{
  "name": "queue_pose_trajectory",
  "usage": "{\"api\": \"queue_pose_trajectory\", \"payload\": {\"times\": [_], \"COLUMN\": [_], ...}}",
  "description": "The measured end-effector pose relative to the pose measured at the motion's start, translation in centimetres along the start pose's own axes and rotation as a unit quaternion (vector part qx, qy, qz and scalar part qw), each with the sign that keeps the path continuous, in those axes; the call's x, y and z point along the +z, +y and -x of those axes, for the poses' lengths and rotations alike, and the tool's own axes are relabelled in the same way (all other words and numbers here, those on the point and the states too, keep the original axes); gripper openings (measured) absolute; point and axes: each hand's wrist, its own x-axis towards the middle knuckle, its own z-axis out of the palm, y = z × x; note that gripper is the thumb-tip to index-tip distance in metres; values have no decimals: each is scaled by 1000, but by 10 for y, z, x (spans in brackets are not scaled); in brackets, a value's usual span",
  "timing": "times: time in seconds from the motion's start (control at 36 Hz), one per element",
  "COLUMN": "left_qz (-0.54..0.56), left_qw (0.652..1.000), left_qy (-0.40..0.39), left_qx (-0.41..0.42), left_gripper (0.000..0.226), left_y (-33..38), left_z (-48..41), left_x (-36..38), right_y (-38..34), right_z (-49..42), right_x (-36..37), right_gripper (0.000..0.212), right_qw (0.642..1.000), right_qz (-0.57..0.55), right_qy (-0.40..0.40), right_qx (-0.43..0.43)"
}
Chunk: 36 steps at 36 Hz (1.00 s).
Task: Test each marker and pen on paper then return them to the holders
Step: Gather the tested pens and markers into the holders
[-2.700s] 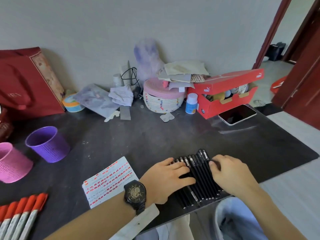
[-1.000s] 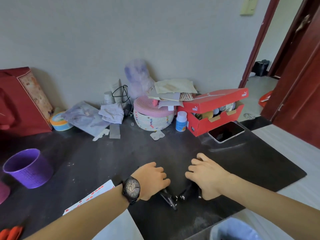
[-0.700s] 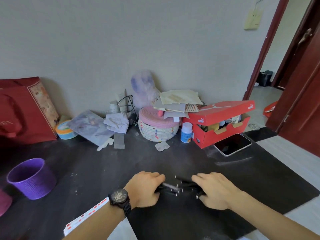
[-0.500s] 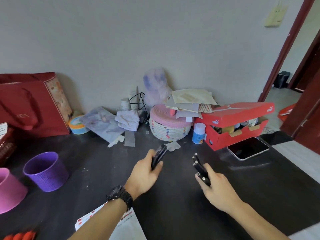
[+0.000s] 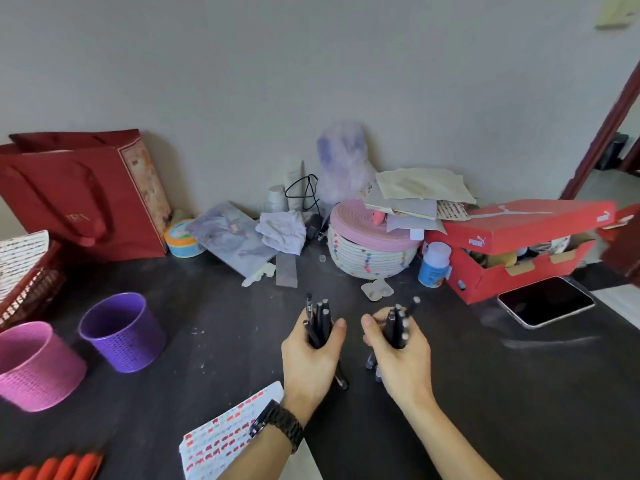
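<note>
The head view shows two bundles of black pens held above the dark table (image 5: 485, 393), a little in front of the person. The left hand (image 5: 313, 355) grips one bundle of black pens (image 5: 318, 320) in a fist, with the thumb closed over the barrels, and the pens stand nearly upright with their ends pointing up and away. The right hand (image 5: 401, 355) grips the second bundle of pens (image 5: 398, 323) in the same way, and lower tips of the pens show under each hand. The two hands are near each other but do not touch. A dark watch (image 5: 277, 426) sits on the left wrist. Under the left forearm lies a sheet of paper (image 5: 221, 441) covered with rows of red marks. To the left stand a purple holder (image 5: 123, 332) and a pink holder (image 5: 33, 365), just beside each other, both upright. In the lower left corner some red markers (image 5: 59, 467) lie side by side. Far behind the hands, near the wall, are a woven basket (image 5: 370, 254) with a pink lid, a red shoe box (image 5: 519, 244), a phone (image 5: 547, 301) lying flat, and a red bag (image 5: 79, 195).
</note>
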Motion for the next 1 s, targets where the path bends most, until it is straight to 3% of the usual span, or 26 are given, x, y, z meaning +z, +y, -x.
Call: {"api": "queue_pose_trajectory", "payload": {"times": [0.08,0.19,0.28,0.39,0.56,0.67,0.78,0.92,1.0], "left_qz": [-10,13,-13,-4,23,31,-2,96,112], "left_qw": [1000,1000,998,1000,1000,999,1000,994,991], "left_qy": [-13,-11,8,-8,-1,19,13,26,70], "left_qx": [-2,27,59,26,-12,6,14,-44,-29], "left_gripper": [30,11,24,36,33,39,46,49,43], "left_y": [0,6,6,1,4,9,10,31,51], "left_z": [3,4,2,2,-2,-7,-8,-31,-51], "left_x": [2,6,7,10,11,9,-6,-64,-114], "right_y": [7,5,2,11,9,9,6,-3,-24], "right_z": [5,5,2,1,5,4,2,-1,0], "right_x": [-1,-3,-5,-7,-3,-4,0,25,53], "right_gripper": [11,32,24,42,27,43,38,52,52], "right_qw": [1000,999,997,988,997,998,998,998,989], "right_qz": [-9,29,69,144,62,27,16,-40,-118], "right_qy": [15,17,17,29,29,48,59,-7,-65], "right_qx": [2,-13,-31,-47,-31,-1,8,55,60]}}
